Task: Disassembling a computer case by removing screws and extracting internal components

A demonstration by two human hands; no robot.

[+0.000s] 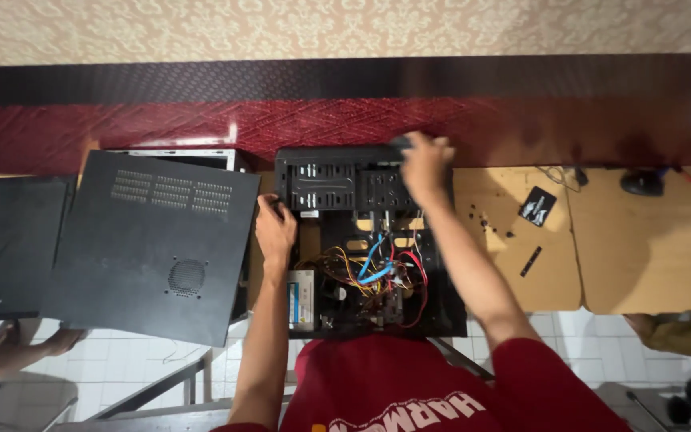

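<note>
We take the open computer case (361, 240) as our landmark. Nearest to us, at its near end, the power supply (301, 298) sits in the left corner, and beside it a tangle of yellow, red and blue cables (373, 272) fills the middle of the case. Further in, our left hand (275, 228) rests on the case's left wall, fingers curled over the edge beside the drive cage (325, 186); it grips the wall and nothing else. Beyond that, our right hand (425, 166) reaches to the far right corner of the case, fingers bent down over the top edge; we cannot tell whether it holds anything there. Left of the case lies the removed black side panel (153, 244), vented, overlapping another dark panel. Right of the case, small screws (485, 222) and a black card (537, 206) lie on cardboard (641, 256).
</note>
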